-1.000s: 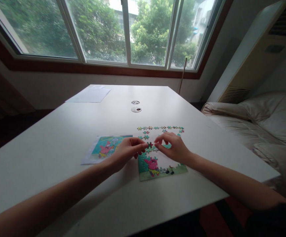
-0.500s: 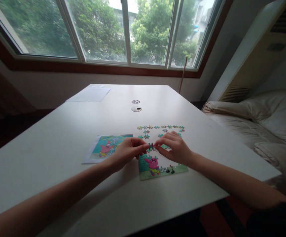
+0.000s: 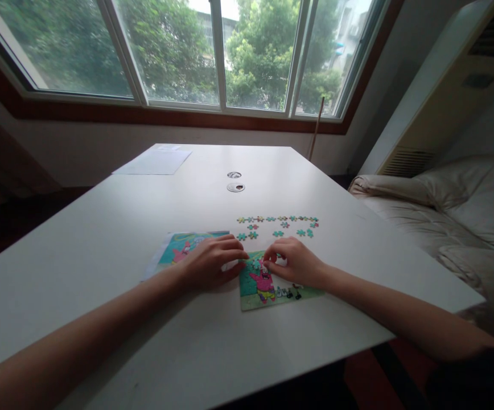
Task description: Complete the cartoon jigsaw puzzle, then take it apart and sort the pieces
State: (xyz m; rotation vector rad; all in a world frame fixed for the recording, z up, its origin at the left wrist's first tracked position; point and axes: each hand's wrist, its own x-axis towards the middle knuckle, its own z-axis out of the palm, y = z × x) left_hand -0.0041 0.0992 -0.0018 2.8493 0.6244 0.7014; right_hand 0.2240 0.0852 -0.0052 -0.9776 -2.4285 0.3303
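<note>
A partly assembled jigsaw puzzle (image 3: 253,285) with a pink starfish figure lies on the white table. My right hand (image 3: 292,259) is over its upper middle, thumb and index finger pinched on a small puzzle piece (image 3: 264,262) just above the starfish's head. At the puzzle's upper left edge rests my left hand (image 3: 215,259), palm down, its fingers apart and the tips by the border. It holds nothing that I can see. Under and behind that hand lies a printed reference picture (image 3: 178,250) of the same cartoon scene, partly covered.
Loose puzzle pieces (image 3: 270,219) lie in rows behind the puzzle. Two round table inserts (image 3: 235,187) are set farther back. Paper sheets (image 3: 153,162) lie at the table's far left. A cream sofa (image 3: 443,210) stands to the right, beyond the table edge.
Both hands held a puzzle piece above the puzzle before. Now the left hand has let go and moved slightly left; the right hand has lowered its piece onto the puzzle.
</note>
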